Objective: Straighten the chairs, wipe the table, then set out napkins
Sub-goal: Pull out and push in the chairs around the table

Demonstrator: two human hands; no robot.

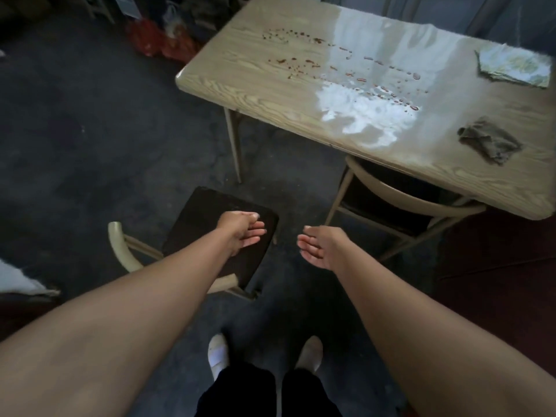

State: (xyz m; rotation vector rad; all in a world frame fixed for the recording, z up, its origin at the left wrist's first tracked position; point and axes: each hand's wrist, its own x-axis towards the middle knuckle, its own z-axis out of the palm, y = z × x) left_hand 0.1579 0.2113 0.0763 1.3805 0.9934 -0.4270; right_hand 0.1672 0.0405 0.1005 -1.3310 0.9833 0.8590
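Note:
A wooden table (246, 82) fills the upper right, streaked with red-brown drips and crumbs (301, 60). A crumpled brown cloth (490, 139) lies near its front right edge, and a folded pale napkin stack (514, 67) sits at the far right. One chair with a dark seat (207, 215) and cream back stands pulled out, turned away from the table, at lower left. A second chair (400, 197) is tucked under the table. My left hand (240, 233) hovers over the dark seat, fingers apart. My right hand (319, 246) hangs open beside it, above the floor.
The floor (75, 130) is dark grey concrete. Red bags and clutter (159, 37) pile up at the back beyond the table's left end. A white cloth (18, 278) shows at the left edge. My feet in pale socks (219, 353) stand below.

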